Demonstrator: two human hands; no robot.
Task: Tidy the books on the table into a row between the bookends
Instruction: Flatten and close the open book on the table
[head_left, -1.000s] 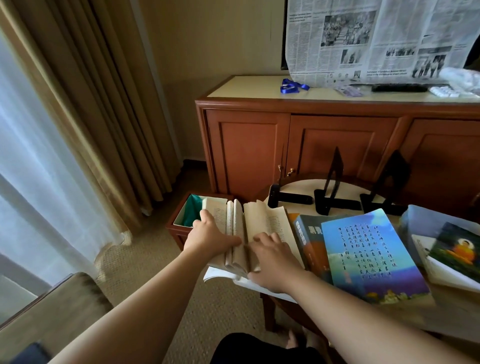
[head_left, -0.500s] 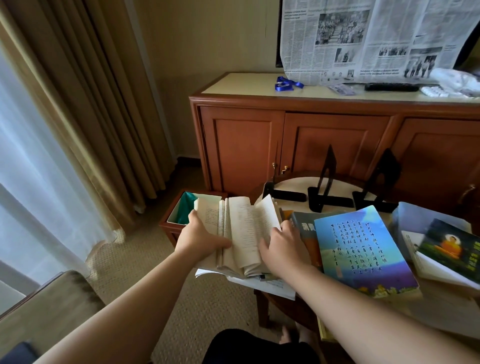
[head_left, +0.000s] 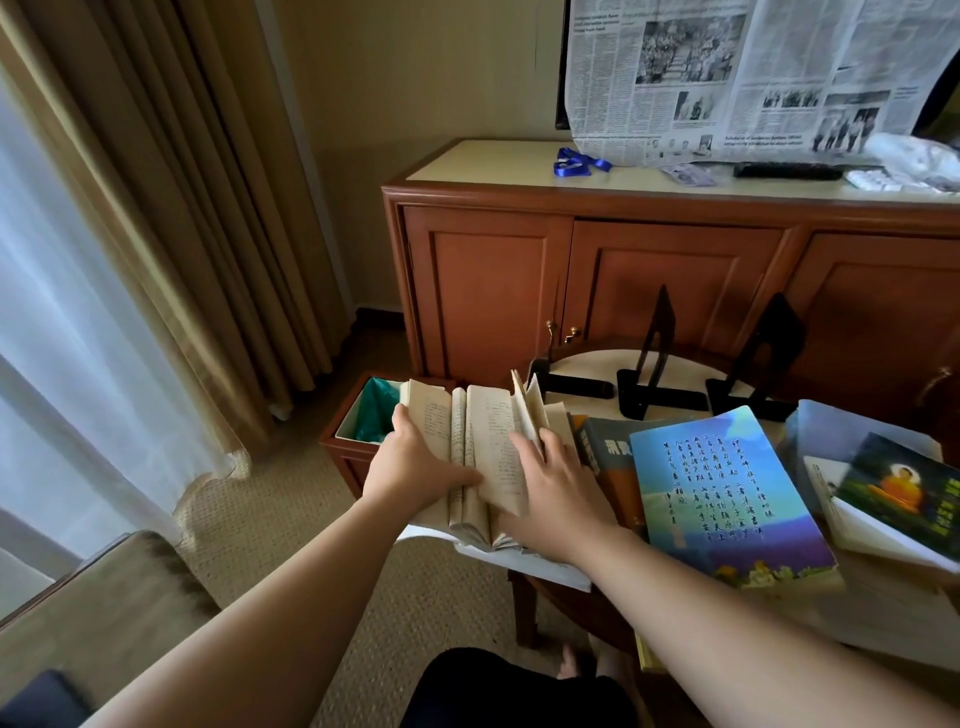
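We see an open paperback (head_left: 480, 447) with yellowed pages lying at the left edge of the round desk (head_left: 582, 364), partly overhanging it above a white sheet (head_left: 550, 564); the left hand (head_left: 415, 467) lies on its left-hand pages, fingers along the outer edge and thumb pressed toward the gutter, so the left grip is a flat hold on the paperback; the right hand (head_left: 556, 493) rests on the right-hand pages with fingers spread and nearly straight, a wide grip that presses rather than clasps; a few leaves stand fanned upright just beyond its fingertips; the book thus sits directly under and between both hands. Just right of it lies a dark book with an orange band (head_left: 605, 457), overlapped by a blue book with columns of script (head_left: 722, 499); further right a green book showing an orange seated figure (head_left: 898, 493) rests on a white-edged volume. Two black bookends (head_left: 660, 374) and (head_left: 763, 364) stand upright at the far side of the desk, well apart from the paperback, with a flat black bar (head_left: 571, 384) lying left of them. Beside the desk on the carpet stands a wooden bin with a teal liner (head_left: 371, 415); behind it we see a wooden cabinet (head_left: 675, 280) carrying a blue ribbon (head_left: 579, 165) and a hanging newspaper (head_left: 753, 78).
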